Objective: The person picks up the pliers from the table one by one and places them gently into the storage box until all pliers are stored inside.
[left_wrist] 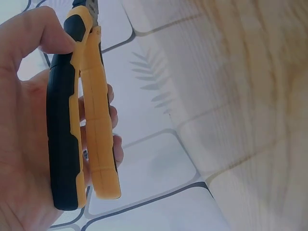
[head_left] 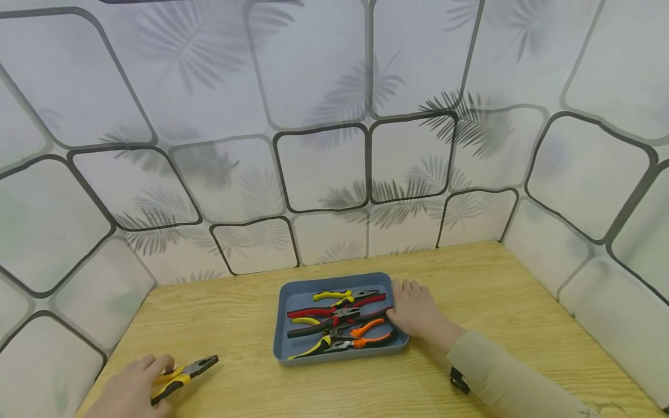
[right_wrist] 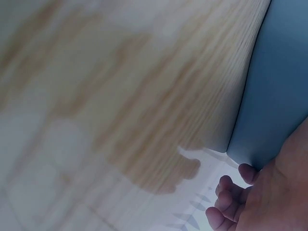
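My left hand point(head_left: 133, 388) holds combination pliers point(head_left: 189, 371) with yellow and black handles, above the table's left front. In the left wrist view, the thumb lies along one handle point(left_wrist: 65, 130), with the fingers behind the other; the handles stand slightly apart. A blue-grey tray point(head_left: 279, 325) lies at mid-table. My right hand point(head_left: 418, 307) grips its right side, thumb over the rim. In the right wrist view, that hand point(right_wrist: 274, 197) is against the tray's outer wall point(right_wrist: 276, 72). Several pliers lie jumbled inside, including red-and-black ones point(head_left: 313, 312) and orange-handled ones point(head_left: 373, 341).
The wood-grain table point(head_left: 225, 313) meets patterned wall covering point(head_left: 324, 168) at the back and on both sides. Yellow-handled pliers point(head_left: 331, 295) lie towards the tray's far edge. A dark object point(head_left: 459, 380) shows beneath the right sleeve point(head_left: 502, 371).
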Tool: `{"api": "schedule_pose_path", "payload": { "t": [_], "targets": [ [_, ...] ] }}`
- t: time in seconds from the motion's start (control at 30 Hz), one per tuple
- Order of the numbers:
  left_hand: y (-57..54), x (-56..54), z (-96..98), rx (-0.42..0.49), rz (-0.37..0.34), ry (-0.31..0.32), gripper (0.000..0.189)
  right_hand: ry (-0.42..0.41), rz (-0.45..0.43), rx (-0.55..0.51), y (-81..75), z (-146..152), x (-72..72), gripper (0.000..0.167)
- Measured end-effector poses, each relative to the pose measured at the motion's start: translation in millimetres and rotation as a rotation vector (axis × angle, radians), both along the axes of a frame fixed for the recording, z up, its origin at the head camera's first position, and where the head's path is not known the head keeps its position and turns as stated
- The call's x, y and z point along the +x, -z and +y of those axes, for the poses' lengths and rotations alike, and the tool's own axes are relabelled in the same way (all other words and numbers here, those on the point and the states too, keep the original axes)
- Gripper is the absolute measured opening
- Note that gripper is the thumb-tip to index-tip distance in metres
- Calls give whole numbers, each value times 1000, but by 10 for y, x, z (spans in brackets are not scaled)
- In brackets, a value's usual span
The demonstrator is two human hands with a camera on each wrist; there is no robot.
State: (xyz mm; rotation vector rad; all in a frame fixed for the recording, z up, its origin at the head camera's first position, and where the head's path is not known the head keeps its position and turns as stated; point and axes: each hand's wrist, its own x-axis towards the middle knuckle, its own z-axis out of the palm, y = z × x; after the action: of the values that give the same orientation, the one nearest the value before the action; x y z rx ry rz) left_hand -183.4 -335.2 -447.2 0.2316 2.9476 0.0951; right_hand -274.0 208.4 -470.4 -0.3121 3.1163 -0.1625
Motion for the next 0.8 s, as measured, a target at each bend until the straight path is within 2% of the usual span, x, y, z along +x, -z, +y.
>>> {"api": "schedule_pose_path", "payload": {
  "t": [0.23, 0.8],
  "targets": [
    [-41, -23, 50, -1, 50, 28, 49, -1, 1, -4, -7, 0, 13, 51],
    [-174, -62, 179, 20, 117, 96, 47, 6, 8, 7, 20, 2, 8, 53]
  ]
}}
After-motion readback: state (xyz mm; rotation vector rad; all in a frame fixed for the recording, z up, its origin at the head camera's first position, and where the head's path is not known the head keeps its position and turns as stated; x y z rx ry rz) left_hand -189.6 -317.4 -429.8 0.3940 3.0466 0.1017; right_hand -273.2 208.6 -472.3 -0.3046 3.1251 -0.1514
